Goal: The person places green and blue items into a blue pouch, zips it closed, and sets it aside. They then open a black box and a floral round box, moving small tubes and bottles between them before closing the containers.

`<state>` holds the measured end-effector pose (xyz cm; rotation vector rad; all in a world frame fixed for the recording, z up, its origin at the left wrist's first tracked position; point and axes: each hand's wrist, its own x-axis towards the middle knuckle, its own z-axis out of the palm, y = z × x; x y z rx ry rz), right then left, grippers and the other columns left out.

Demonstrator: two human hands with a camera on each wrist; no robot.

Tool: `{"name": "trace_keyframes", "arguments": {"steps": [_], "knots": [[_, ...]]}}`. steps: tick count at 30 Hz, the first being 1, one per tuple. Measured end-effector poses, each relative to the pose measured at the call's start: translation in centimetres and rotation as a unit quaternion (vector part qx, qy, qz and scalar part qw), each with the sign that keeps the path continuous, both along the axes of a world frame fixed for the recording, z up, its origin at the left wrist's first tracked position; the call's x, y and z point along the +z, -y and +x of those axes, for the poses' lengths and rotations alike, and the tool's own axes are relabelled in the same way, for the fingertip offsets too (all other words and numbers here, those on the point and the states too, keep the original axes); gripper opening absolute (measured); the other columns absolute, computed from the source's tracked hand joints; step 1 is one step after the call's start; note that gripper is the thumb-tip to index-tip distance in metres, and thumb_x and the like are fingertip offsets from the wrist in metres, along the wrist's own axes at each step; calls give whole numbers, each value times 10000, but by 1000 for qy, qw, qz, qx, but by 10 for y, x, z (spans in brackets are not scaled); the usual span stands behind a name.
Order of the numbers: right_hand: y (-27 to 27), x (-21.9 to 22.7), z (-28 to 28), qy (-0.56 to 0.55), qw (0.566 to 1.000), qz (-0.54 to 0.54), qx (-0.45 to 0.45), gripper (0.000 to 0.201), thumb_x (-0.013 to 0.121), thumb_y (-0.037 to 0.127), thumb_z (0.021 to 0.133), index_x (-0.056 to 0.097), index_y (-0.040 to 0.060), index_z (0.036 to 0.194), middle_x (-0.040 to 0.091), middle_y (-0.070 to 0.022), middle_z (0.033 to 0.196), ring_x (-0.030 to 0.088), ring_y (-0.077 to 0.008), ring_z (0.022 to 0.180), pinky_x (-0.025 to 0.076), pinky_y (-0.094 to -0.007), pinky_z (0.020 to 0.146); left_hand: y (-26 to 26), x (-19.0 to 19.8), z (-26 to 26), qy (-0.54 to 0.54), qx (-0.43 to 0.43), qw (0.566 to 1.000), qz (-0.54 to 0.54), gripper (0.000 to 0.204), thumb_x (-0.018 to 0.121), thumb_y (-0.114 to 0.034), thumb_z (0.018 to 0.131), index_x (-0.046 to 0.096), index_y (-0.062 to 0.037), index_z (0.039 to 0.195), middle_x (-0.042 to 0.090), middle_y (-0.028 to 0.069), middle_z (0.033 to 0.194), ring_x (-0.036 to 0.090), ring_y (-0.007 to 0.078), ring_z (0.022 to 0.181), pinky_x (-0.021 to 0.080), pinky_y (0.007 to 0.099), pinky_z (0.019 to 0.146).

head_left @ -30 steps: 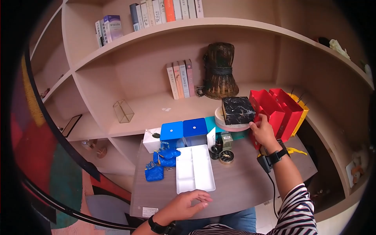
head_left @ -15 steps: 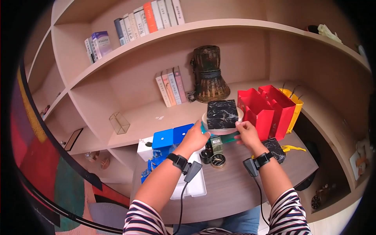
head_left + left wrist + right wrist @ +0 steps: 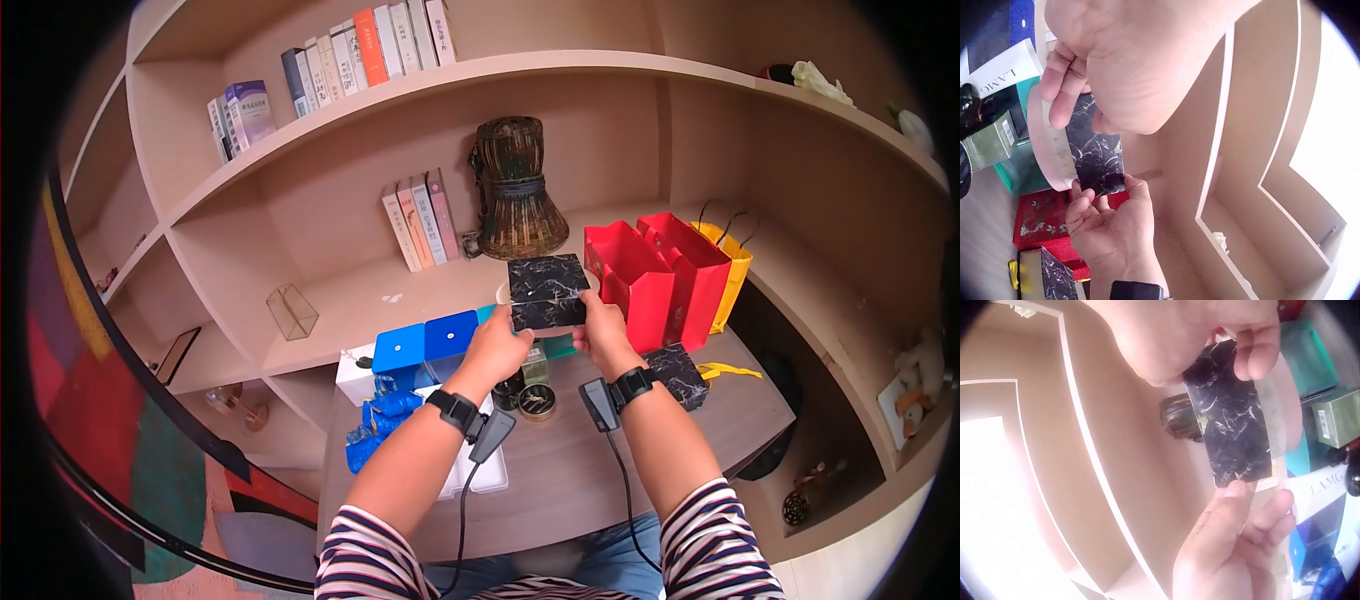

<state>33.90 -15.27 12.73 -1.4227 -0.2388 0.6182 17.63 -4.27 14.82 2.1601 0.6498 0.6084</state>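
A black box [image 3: 546,285] with white marble veining is held between both hands, over a pale round box [image 3: 1050,147] whose curved side shows below it. My left hand [image 3: 495,352] grips the box's left end, the thumb at its front corner. At the opposite end my right hand [image 3: 606,328] pinches it between thumb and fingers. In the right wrist view the left thumb presses the near edge of the marbled face [image 3: 1229,425]. A green box [image 3: 1335,419] and a teal box [image 3: 1310,359] stand close below the hands.
Red paper bags [image 3: 632,282] and a yellow bag [image 3: 735,275] stand to the right, near another black marbled box [image 3: 678,376]. Blue boxes [image 3: 400,355], blue pouches [image 3: 375,430] and a white tray [image 3: 487,475] lie left. A woven basket [image 3: 520,195] stands on the shelf behind.
My left hand has come up from the white tray to the stack's left side. Both hands have moved from beside the round box onto the black box, whose front face now shows more.
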Motion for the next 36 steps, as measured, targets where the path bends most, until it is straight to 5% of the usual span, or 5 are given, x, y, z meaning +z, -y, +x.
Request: {"name": "trace_keyframes", "arguments": {"steps": [6,10,19,31,36], "knots": [[80,-9,-47,14,986,160,51,222,600,331,963,517,125,949,447,-12,687,526,-175,519,451,-331,442,42,10,-70,90,-7,975,203,463,718,-77,828,551,-21,1256,614,156,1249,691,300,823,552,402,794],[153,-67,-83,-25,986,139,84,186,559,214,977,481,112,1111,550,-46,772,605,-164,615,523,-311,501,75,-11,-111,80,-75,900,422,564,750,-78,749,596,-81,1291,516,170,1427,578,358,1211,483,450,1003],[200,-133,-119,-51,992,-61,97,227,591,201,961,479,63,1103,581,-55,830,619,-153,625,517,-283,512,105,-104,-139,-82,-206,938,268,523,791,-160,740,672,-102,1246,499,116,1476,447,349,1385,378,464,1140],[209,-146,-99,62,983,-108,133,239,707,254,969,569,60,940,590,18,759,578,-74,706,471,-242,505,131,-103,-134,-125,-187,945,238,624,833,-296,725,645,-106,1290,474,115,1498,416,382,1406,336,513,1180],[210,-165,-92,141,978,-24,155,261,696,261,984,577,71,850,544,66,719,511,-54,573,414,-240,483,139,-95,-127,-152,-181,932,274,650,829,-301,708,639,-117,1302,474,119,1496,428,393,1397,349,523,1165]]}}
